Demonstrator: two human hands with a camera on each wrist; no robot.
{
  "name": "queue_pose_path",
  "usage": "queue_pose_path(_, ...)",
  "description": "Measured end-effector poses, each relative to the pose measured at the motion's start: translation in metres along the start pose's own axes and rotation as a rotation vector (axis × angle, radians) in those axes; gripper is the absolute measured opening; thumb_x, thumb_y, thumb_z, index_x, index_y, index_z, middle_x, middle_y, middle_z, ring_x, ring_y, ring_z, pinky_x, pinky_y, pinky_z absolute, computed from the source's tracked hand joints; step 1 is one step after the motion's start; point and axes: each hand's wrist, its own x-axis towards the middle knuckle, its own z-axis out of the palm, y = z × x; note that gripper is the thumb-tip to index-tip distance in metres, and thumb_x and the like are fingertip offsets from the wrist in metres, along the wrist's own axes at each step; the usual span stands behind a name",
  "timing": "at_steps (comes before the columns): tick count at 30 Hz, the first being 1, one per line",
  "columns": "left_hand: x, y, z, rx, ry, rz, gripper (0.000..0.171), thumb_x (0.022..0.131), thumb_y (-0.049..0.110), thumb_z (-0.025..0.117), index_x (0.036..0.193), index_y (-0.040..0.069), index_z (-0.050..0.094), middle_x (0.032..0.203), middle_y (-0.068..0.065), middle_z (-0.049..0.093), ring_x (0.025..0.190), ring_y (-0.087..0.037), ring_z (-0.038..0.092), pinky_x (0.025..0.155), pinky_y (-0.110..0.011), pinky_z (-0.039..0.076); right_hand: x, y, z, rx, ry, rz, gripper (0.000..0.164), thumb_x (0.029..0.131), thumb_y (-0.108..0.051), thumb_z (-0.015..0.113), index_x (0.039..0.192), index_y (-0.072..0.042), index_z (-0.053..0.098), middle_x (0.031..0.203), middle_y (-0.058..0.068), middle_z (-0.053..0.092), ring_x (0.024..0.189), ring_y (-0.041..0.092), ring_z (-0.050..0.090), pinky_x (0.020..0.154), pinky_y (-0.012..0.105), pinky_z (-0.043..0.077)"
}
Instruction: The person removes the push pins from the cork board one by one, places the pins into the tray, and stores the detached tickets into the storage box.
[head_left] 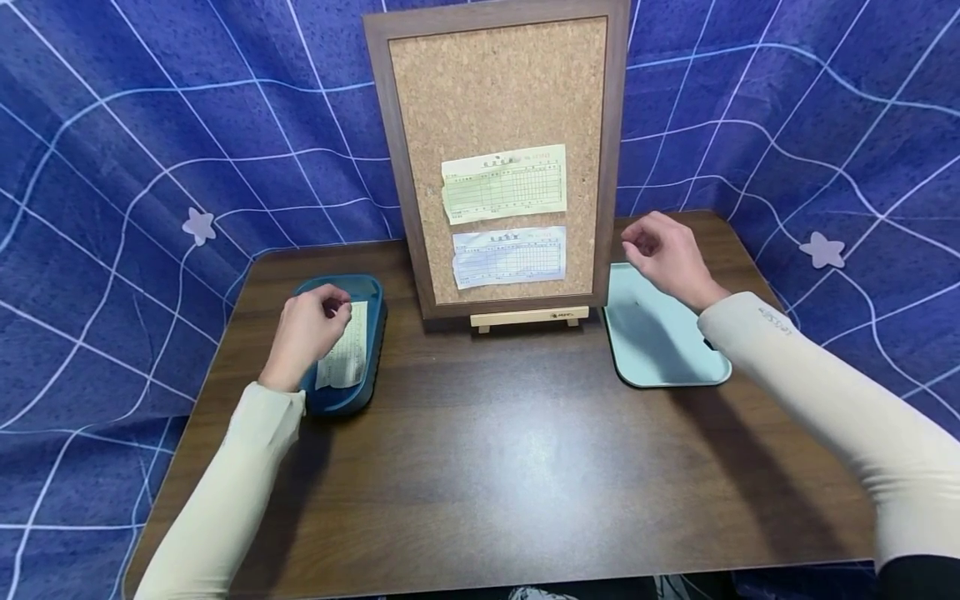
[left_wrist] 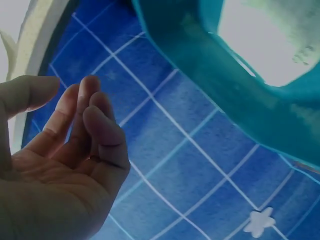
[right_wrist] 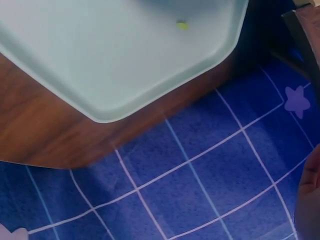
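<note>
The left hand (head_left: 303, 333) is raised by the left side of a deep-blue, rounded rectangular plastic tray (head_left: 352, 286), its thumb apart from the loosely bent fingers and nothing in its grasp; the left wrist view shows a gap between this hand and the tray. The right hand (head_left: 667, 258) hangs over the far part of a pale mint rounded tray (head_left: 697, 350), beside the board's right edge, fingers relaxed and bent, with nothing visible held. Inside the deep-blue tray lies a pale green printed paper slip (head_left: 347, 354); on the mint tray sits a tiny yellow-green piece (right_wrist: 182, 25), too blurred to identify. Between the hands, a cork board in a brown wooden frame (head_left: 498, 92) leans back on a light wooden stand (head_left: 528, 317). Two printed forms lie on the cork, a green-tinted sheet (head_left: 505, 185) above a blue-tinted sheet (head_left: 510, 257). Both trays and the stand rest on the dark brown wood-grain surface (head_left: 487, 467). Behind hangs blue cloth with white grid lines (head_left: 300, 167), bearing pale stars, one at left (head_left: 199, 226) and one at right (head_left: 825, 250).
</note>
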Motion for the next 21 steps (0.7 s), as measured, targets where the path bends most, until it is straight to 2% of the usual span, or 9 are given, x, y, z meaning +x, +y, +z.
queue_pose_path(10, 0.026, 0.044, 0.006, -0.062, 0.022, 0.07, 0.018, 0.09, 0.016, 0.059, 0.101, 0.003, 0.066, 0.085, -0.009, 0.064, 0.077, -0.023, 0.057, 0.071, -0.038, 0.043, 0.02, -0.017, 0.004, 0.044, 0.047, -0.061, 0.006, 0.081, 0.002, 0.066, 0.085, -0.002, 0.065, 0.079, 0.007, 0.058, 0.067, 0.017, 0.054, 0.061, 0.025, 0.04)
queue_pose_path(21, 0.06, 0.081, 0.018, -0.098, 0.081, 0.136, 0.024, 0.089, 0.02, 0.061, 0.106, 0.004, 0.064, 0.086, -0.007, 0.066, 0.076, -0.021, 0.057, 0.072, -0.036, 0.043, 0.05, -0.039, 0.007, 0.06, 0.02, -0.095, 0.005, 0.084, 0.0, 0.064, 0.088, -0.002, 0.064, 0.082, 0.008, 0.058, 0.069, 0.017, 0.053, 0.062, 0.026, 0.04)
